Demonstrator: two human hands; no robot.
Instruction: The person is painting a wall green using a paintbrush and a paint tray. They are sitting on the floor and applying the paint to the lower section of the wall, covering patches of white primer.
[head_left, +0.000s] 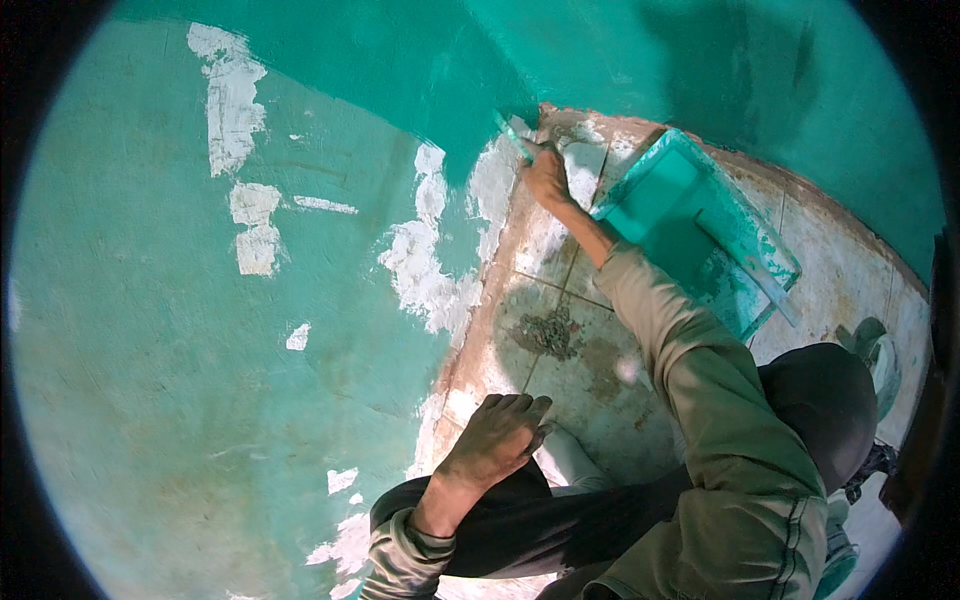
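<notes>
My right hand (546, 174) is stretched out to the low corner where two walls meet the floor. It grips a slim paint-coated tool, likely a paintbrush (511, 133), its tip close to the left wall (300, 405). Darker green paint (390, 67) covers the upper part of that wall; lower down are paler green and rough white filler patches (427, 270). Near my bent knee, my left hand (495, 439) is loosely curled, with nothing seen in it; its palm is hidden. Beside my right forearm stands a green-smeared paint tray (652, 202).
A pale-handled tool (772, 289) leans across the tray's edge. Grey crumbled debris (547, 334) lies on the dirty tiled floor (622, 442). At the right are a whitish container (885, 367) and a green-stained container (838, 562), partly hidden. The right wall (750, 67) is green.
</notes>
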